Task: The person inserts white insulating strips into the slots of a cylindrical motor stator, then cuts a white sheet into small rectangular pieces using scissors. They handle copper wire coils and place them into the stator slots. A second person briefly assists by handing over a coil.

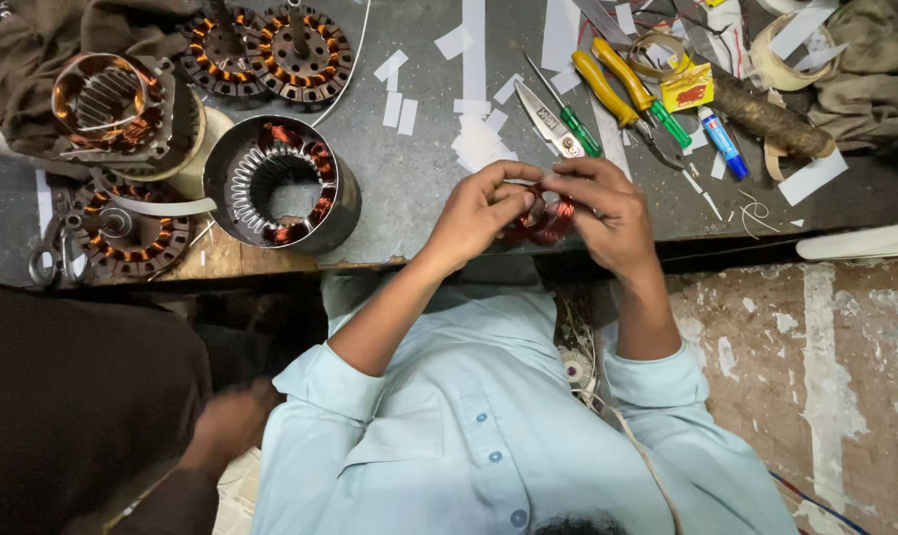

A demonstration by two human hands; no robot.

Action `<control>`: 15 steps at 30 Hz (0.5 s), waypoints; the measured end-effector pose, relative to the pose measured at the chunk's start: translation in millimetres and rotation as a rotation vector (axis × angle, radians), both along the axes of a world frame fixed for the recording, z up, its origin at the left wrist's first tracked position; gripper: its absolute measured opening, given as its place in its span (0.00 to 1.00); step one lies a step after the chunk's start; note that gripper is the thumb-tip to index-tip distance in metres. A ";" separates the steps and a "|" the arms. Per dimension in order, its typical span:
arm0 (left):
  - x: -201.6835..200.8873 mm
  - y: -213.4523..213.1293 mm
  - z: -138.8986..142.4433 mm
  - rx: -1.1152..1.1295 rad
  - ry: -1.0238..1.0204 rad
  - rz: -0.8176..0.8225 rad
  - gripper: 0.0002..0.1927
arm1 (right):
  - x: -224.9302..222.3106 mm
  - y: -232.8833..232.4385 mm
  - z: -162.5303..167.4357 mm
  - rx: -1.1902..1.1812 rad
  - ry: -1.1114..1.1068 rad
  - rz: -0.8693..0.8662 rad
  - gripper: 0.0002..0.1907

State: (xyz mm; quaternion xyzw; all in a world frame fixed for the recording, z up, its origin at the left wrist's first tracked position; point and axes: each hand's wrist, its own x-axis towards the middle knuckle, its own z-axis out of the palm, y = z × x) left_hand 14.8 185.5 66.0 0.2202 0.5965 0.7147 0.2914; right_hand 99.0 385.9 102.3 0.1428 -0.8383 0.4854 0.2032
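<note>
While the grey desk [419,188] spreads wide under scattered paper strips, the round motor stator [282,184] stands at its near edge, left of the hands, its copper windings showing inside the dark shell. Beyond the hands lie yellow-handled pliers [617,84] and a green screwdriver [566,109] (side by side, near each other). The left hand [479,213] and right hand [608,213] meet at the desk's edge, each grip closed on the small copper wire coil [546,223] pinched between their fingertips.
</note>
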 end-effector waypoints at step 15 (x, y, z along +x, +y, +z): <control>19.5 -52.0 44.9 -0.135 0.407 0.509 0.17 | -18.4 -47.9 9.1 0.025 -0.010 -0.161 0.14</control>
